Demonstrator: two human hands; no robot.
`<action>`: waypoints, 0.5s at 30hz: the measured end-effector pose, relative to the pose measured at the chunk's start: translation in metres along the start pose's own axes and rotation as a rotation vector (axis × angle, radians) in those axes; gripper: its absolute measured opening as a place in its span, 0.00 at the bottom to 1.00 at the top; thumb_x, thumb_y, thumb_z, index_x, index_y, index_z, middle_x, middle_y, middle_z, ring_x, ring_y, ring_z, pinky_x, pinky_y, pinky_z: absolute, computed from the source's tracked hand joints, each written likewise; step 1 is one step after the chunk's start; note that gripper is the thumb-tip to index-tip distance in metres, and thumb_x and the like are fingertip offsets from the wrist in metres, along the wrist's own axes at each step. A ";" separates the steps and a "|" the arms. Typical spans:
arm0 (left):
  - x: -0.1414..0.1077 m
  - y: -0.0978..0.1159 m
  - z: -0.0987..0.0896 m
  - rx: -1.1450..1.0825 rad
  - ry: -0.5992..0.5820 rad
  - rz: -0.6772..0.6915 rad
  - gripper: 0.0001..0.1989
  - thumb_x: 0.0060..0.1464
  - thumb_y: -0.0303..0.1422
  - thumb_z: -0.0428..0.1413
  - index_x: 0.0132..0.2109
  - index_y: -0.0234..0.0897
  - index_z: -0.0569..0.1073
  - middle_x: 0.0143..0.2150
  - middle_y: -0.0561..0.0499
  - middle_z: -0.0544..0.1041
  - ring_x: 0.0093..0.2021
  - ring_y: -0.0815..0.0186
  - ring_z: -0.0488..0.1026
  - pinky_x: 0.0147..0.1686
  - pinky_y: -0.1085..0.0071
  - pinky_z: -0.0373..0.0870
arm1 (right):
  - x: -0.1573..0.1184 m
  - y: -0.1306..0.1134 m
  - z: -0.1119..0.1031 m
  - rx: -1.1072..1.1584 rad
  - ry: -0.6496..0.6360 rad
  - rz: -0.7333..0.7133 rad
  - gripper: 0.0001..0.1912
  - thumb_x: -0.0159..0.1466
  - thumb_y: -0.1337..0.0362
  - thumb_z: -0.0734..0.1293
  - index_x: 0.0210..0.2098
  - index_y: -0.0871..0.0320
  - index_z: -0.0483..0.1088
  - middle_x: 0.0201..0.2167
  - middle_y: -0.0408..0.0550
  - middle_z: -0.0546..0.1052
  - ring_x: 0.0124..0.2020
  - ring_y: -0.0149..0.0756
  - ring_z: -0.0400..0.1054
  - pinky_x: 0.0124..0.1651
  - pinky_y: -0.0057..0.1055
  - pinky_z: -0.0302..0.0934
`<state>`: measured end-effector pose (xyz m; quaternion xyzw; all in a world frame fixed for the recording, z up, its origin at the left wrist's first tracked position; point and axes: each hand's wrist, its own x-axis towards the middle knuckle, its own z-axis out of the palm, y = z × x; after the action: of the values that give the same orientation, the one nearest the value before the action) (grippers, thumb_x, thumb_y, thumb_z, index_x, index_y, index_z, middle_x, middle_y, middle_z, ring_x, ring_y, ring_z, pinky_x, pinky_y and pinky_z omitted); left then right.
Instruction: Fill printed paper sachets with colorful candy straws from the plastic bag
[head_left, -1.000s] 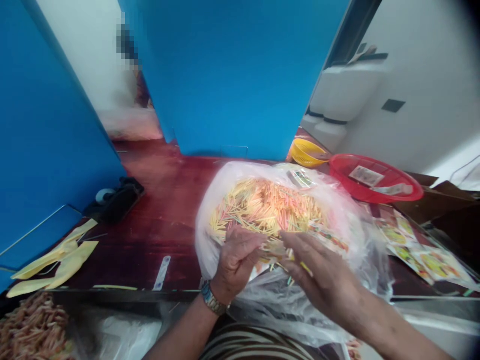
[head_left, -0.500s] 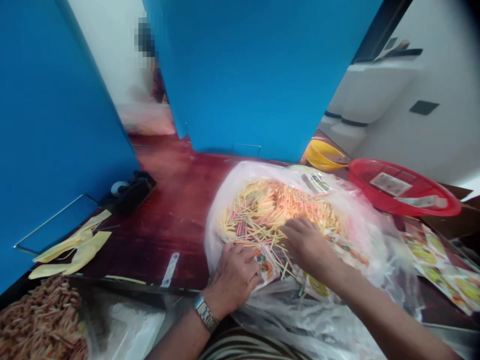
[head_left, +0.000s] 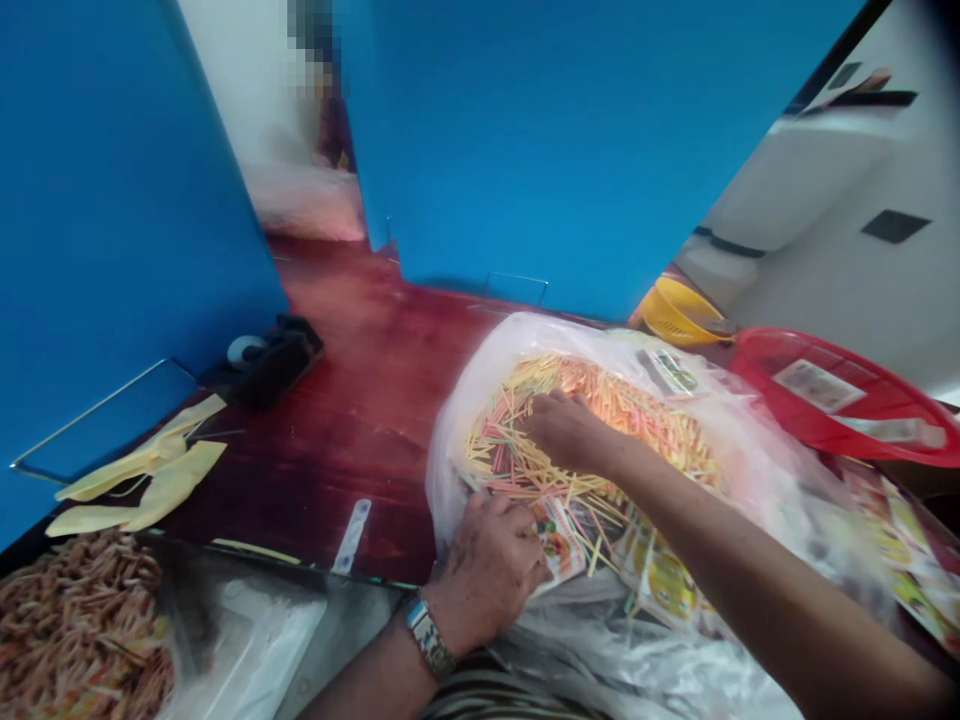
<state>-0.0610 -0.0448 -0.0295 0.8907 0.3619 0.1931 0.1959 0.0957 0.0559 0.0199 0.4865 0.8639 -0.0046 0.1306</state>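
Pressing into a heap of thin pastel sticks [head_left: 607,400], a person's right hand [head_left: 566,432] sits on top of the pile with its fingers curled down among them; whether it is grasping any sticks or only resting there, I cannot tell. The left hand [head_left: 487,570] lies lower, at the near edge of the heap, knuckles up and fingers bent, just beside a small printed card [head_left: 559,540]. It does not look clenched, but any hold it has is hidden. A metal wristwatch [head_left: 429,636] circles that wrist.

The sticks, in yellow, orange, pink and green, lie mostly in rough parallel inside a clear plastic bag [head_left: 757,470], which sits open near the front edge of a dark red wooden desk [head_left: 375,420]. More printed cards [head_left: 660,585] lie among the sticks by the bag's near side.

Toward the desk's right edge stands a red plastic basket [head_left: 832,400] with paper labels inside, and beyond it a yellow plastic colander [head_left: 679,312]. Printed sheets [head_left: 900,540] lie just right of the bag. Toward the left edge are yellow paper strips [head_left: 139,490] and a black tape dispenser [head_left: 262,365], against a blue partition [head_left: 127,200]. Orange-brown sticks [head_left: 75,630] are piled at the near left corner.
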 end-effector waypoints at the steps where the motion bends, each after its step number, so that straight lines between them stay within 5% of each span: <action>1: 0.001 0.000 -0.001 -0.002 -0.003 0.003 0.08 0.54 0.37 0.56 0.30 0.39 0.75 0.40 0.53 0.75 0.41 0.63 0.64 0.40 0.62 0.55 | -0.002 0.001 -0.003 -0.003 -0.002 -0.007 0.11 0.62 0.59 0.61 0.38 0.57 0.72 0.41 0.54 0.70 0.44 0.46 0.61 0.45 0.44 0.55; 5: 0.002 0.000 -0.001 0.007 -0.012 0.001 0.08 0.53 0.37 0.57 0.29 0.40 0.75 0.38 0.53 0.75 0.41 0.63 0.65 0.41 0.61 0.55 | -0.001 -0.006 -0.001 -0.027 -0.033 0.008 0.24 0.53 0.48 0.68 0.40 0.62 0.71 0.42 0.57 0.70 0.45 0.49 0.60 0.48 0.45 0.53; 15: 0.003 0.001 -0.002 0.049 -0.050 -0.008 0.09 0.54 0.37 0.55 0.30 0.39 0.75 0.38 0.52 0.75 0.39 0.62 0.65 0.39 0.61 0.56 | -0.012 -0.025 0.032 -0.017 0.074 0.128 0.11 0.61 0.67 0.59 0.36 0.62 0.72 0.42 0.59 0.71 0.47 0.48 0.59 0.48 0.44 0.52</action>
<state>-0.0595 -0.0427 -0.0272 0.8983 0.3652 0.1609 0.1838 0.0878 0.0282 -0.0111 0.5395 0.8352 0.0291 0.1028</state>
